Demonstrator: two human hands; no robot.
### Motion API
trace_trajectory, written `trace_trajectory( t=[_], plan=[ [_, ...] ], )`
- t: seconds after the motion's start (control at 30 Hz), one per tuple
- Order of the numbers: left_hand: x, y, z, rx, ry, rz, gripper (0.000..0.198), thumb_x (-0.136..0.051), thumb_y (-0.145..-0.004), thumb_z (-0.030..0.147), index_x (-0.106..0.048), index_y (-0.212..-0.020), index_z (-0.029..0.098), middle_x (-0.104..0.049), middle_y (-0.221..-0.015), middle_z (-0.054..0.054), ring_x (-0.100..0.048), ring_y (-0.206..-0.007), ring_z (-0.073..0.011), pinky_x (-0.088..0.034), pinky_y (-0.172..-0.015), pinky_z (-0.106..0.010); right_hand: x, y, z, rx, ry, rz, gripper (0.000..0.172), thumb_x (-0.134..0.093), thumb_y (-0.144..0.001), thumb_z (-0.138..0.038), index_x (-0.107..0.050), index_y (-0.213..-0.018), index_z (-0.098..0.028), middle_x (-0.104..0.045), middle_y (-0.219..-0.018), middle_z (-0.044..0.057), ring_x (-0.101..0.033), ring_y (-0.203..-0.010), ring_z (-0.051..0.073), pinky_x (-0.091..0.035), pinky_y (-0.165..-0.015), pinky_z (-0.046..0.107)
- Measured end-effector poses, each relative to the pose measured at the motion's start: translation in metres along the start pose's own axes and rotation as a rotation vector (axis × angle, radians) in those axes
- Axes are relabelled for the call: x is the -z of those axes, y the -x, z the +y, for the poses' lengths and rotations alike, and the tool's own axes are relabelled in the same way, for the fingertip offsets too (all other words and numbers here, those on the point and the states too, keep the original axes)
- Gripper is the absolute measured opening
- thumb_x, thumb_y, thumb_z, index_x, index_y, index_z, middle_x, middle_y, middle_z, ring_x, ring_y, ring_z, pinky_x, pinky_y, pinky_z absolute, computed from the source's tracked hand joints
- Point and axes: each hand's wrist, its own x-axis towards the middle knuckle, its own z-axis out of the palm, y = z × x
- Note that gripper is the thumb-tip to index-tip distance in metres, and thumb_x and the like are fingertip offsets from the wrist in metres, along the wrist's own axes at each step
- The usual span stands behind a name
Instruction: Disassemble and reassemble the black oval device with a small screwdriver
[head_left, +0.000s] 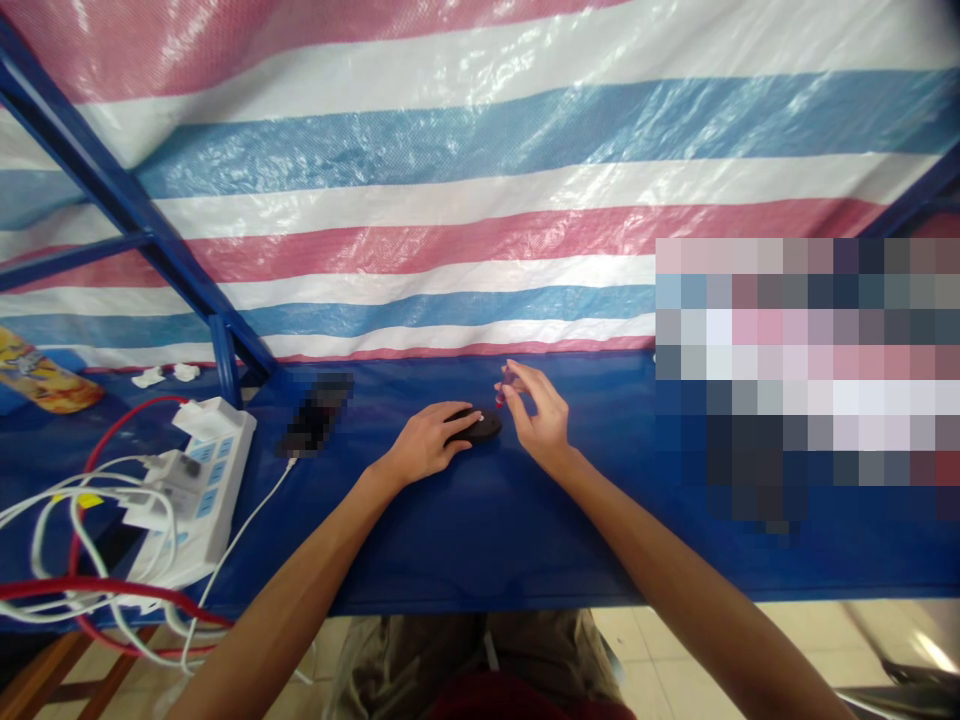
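Here, dark oval object (pixel 486 428); blurry-lettered packet (pixel 49 374).

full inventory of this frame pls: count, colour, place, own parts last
Black oval device: 1, black, table centre
Small item: 1, partly red, beside it; type unclear
Table: 1, blue, centre
Pixelated object: 1, dark, table left
Power strip: 1, white, left
Adapters: several, white, on strip
White cables: several, left
Red cable: at least 1, left
Packaging: 1, yellow, left edge
Scraps: 2, white, back left
Striped sheet: 1, red-white-blue, behind
Frame bars: several, blue, both sides
Pixelated area: 1, mixed, right
Floor tiles: several, cream, below
Trousers: brownish, bottom
Left hand: 1, over oval device
Right hand: 1, holding small item
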Motion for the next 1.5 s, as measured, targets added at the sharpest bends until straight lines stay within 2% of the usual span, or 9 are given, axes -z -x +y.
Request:
trace_trajectory(
  t=[0.2, 0.33, 0.5, 0.6, 0.73, 0.87, 1.23, 1.37, 1.5],
  plan=[
    [-0.0018, 0.0013, -0.0017, 0.013, 0.014, 0.002, 0.043, -0.055, -0.091, 0.035, -0.053, -0.132, 0.026, -0.056, -0.131, -0.008, -0.055, -0.118, -0.0242, -0.045, -0.102, -0.043, 0.0004, 0.0004, -0.0023, 0.016, 0.052, 0.016, 0.032, -0.049, -0.091, -0.021, -0.058, -0.123, -0.021, -0.065, -0.110, 0.010, -0.064, -0.093, 0.019, -0.055, -0.085, 0.036],
    [-0.0006, 0.0009, -0.0007, 0.025, 0.012, -0.009, 0.043, -0.056, -0.090, 0.034, -0.053, -0.132, 0.027, -0.056, -0.132, -0.008, -0.054, -0.119, -0.0243, -0.045, -0.102, -0.043, -0.0003, -0.0001, -0.0039, 0.031, 0.062, 0.046, 0.028, -0.055, -0.089, -0.024, -0.060, -0.116, -0.020, -0.067, -0.105, 0.010, -0.065, -0.088, 0.019, -0.057, -0.080, 0.036],
    [0.0003, 0.0002, 0.0001, 0.027, 0.009, -0.016, 0.042, -0.055, -0.091, 0.035, -0.053, -0.132, 0.026, -0.056, -0.131, -0.008, -0.055, -0.118, -0.0245, -0.045, -0.102, -0.043, 0.0008, -0.0021, -0.0064, 0.046, 0.067, 0.022, 0.033, -0.048, -0.091, -0.019, -0.058, -0.123, -0.019, -0.064, -0.115, 0.012, -0.063, -0.103, 0.021, -0.054, -0.089, 0.038],
    [-0.0004, 0.0004, -0.0006, 0.037, 0.008, -0.030, 0.043, -0.055, -0.091, 0.035, -0.053, -0.132, 0.026, -0.056, -0.132, -0.008, -0.055, -0.118, -0.0245, -0.044, -0.102, -0.042, 0.0008, -0.0017, -0.0059, 0.063, 0.067, 0.055, 0.033, -0.054, -0.089, -0.019, -0.058, -0.121, -0.020, -0.064, -0.113, 0.012, -0.064, -0.100, 0.021, -0.056, -0.084, 0.036],
    [-0.0002, 0.0003, -0.0004, 0.040, 0.000, -0.035, 0.042, -0.055, -0.091, 0.036, -0.053, -0.132, 0.026, -0.056, -0.132, -0.008, -0.055, -0.118, -0.0242, -0.044, -0.102, -0.042, -0.0001, 0.0002, -0.0057, 0.066, 0.053, 0.013, 0.034, -0.049, -0.091, -0.018, -0.057, -0.123, -0.020, -0.064, -0.114, 0.012, -0.062, -0.104, 0.022, -0.054, -0.090, 0.039],
    [0.0012, -0.0001, 0.0008, 0.037, -0.001, -0.034, 0.042, -0.056, -0.090, 0.035, -0.054, -0.131, 0.025, -0.057, -0.131, -0.009, -0.056, -0.117, -0.0244, -0.045, -0.101, -0.042, -0.0011, 0.0013, -0.0068, 0.054, 0.056, 0.029, 0.031, -0.052, -0.089, -0.020, -0.058, -0.120, -0.019, -0.064, -0.111, 0.012, -0.064, -0.092, 0.019, -0.056, -0.083, 0.036],
    [0.0004, 0.0005, -0.0003, 0.039, 0.018, -0.021, 0.042, -0.056, -0.091, 0.035, -0.054, -0.131, 0.025, -0.057, -0.131, -0.009, -0.055, -0.118, -0.0247, -0.045, -0.101, -0.043, 0.0006, 0.0004, -0.0063, 0.050, 0.042, 0.009, 0.033, -0.049, -0.091, -0.020, -0.059, -0.122, -0.020, -0.064, -0.113, 0.011, -0.063, -0.102, 0.022, -0.054, -0.089, 0.038],
    [0.0012, -0.0001, 0.0002, 0.039, 0.015, -0.024, 0.042, -0.057, -0.090, 0.035, -0.054, -0.131, 0.026, -0.056, -0.131, -0.008, -0.056, -0.118, -0.0247, -0.045, -0.102, -0.043, 0.0004, -0.0004, -0.0074, 0.040, 0.049, 0.023, 0.030, -0.052, -0.090, -0.021, -0.060, -0.119, -0.020, -0.065, -0.110, 0.011, -0.064, -0.094, 0.020, -0.055, -0.085, 0.037],
    [0.0009, 0.0003, -0.0005, 0.032, 0.019, -0.021, 0.042, -0.056, -0.090, 0.035, -0.054, -0.131, 0.026, -0.056, -0.131, -0.009, -0.055, -0.118, -0.0246, -0.045, -0.102, -0.043, 0.0010, -0.0019, -0.0088, 0.043, 0.035, 0.019, 0.029, -0.052, -0.089, -0.019, -0.060, -0.118, -0.020, -0.064, -0.111, 0.011, -0.064, -0.095, 0.020, -0.055, -0.085, 0.037]
  ],
)
